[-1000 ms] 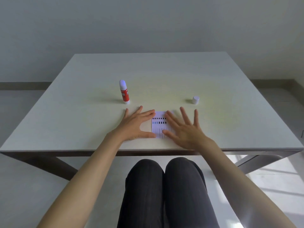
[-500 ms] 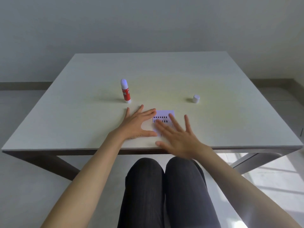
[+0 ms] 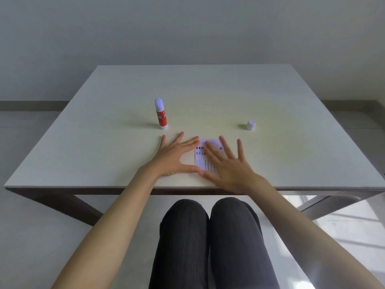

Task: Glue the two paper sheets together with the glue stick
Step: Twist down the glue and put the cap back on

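A small printed paper sheet [image 3: 200, 161] lies flat near the table's front edge; I cannot tell whether a second sheet lies under it. My left hand [image 3: 174, 157] rests flat on the table with spread fingers, its fingertips touching the paper's left edge. My right hand [image 3: 227, 164] lies flat with spread fingers over the paper's right part and hides it. The red glue stick [image 3: 161, 114] stands upright and uncapped behind my left hand. Its white cap [image 3: 251, 125] sits apart at the right.
The pale table [image 3: 208, 90] stretches back to a grey wall. Its front edge runs just below my wrists, with my knees under it.
My right hand slid toward me over the paper and then forward again. The left hand stayed in place and the paper stayed flat.
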Available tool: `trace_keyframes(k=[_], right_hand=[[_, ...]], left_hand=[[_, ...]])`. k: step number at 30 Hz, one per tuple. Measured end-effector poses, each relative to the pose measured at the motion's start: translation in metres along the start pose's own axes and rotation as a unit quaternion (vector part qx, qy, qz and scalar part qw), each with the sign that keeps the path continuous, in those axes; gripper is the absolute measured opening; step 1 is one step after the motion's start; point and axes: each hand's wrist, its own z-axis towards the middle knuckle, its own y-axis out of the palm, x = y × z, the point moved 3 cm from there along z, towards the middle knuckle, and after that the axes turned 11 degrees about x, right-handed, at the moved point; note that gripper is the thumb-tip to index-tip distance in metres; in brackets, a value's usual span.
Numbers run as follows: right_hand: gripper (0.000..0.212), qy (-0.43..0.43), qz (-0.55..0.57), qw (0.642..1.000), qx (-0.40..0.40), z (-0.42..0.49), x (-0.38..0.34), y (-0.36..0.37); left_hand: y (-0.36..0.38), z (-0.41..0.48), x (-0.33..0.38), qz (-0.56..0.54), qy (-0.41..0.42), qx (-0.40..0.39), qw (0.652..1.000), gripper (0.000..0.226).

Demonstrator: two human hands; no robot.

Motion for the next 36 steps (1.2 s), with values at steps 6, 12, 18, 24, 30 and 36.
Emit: trace_keyframes(k=[6,12,18,24,30,36], right_hand=[[0.073,-0.009,0.022,1.000,0.017,-0.005,-0.006,0.002],[0.074,-0.009,0.059,0.998,0.030,-0.007,-0.006,-0.001],[0.073,0.104,0.309,0.939,0.112,-0.005,0.007,-0.010],[0.075,0.086,0.324,0.930,0.150,-0.009,0.007,-0.009],[0.060,0.179,0.444,0.851,0.215,0.011,-0.008,-0.040],[0.051,0.263,0.845,0.464,-0.038,0.026,-0.022,-0.051]], left_hand=[[-0.009,-0.005,0.003,-0.112,-0.009,0.051,0.992,0.074],[-0.055,-0.013,-0.027,-0.272,-0.217,0.521,0.780,0.028],[-0.043,0.038,-0.043,-0.218,-0.324,0.381,0.838,0.065],[-0.048,0.039,-0.033,-0.258,-0.299,0.453,0.799,0.020],[-0.052,0.032,0.041,-0.588,-0.132,0.270,0.751,0.019],[-0.055,0.016,0.064,-0.631,-0.109,0.239,0.730,0.016]])
